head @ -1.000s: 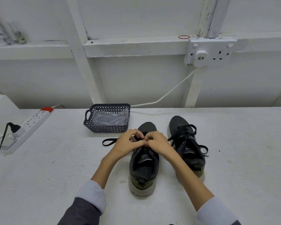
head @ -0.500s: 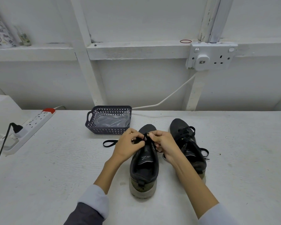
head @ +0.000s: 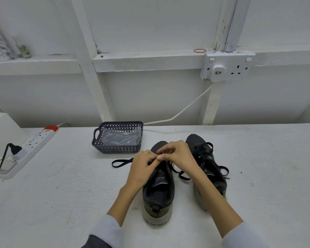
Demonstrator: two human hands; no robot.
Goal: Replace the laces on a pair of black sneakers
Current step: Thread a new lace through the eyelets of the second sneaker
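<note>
2 black sneakers stand side by side on the white table (head: 61,194), toes toward the wall, heels toward the person. Both hands work over the front eyelet area of the left sneaker (head: 158,190). The left hand (head: 143,169) and the right hand (head: 180,156) meet fingertip to fingertip, each pinched closed on the black lace (head: 161,155) at the point where it enters the shoe. 1 lace end runs out to the left and lies as a flat loop (head: 121,162) on the table, between the left hand and the basket. The other end trails to the right under the right wrist and rests in the gap between the 2 shoes. The right sneaker (head: 207,161) is already laced, its bow loops spread over the tongue and 1 loop hanging off its outer side. The right forearm crosses over its heel. A dark perforated plastic basket (head: 97,140) holding a clear plastic bag sits just behind and to the left of the left sneaker, apart from it. Open table lies to the right of the shoes and in front of the left forearm. A white power strip (head: 34,145) with 1 black plug lies along the far left edge. A double wall socket (head: 227,67) is mounted on the white panelled wall behind, with a white cable running down to the table.
</note>
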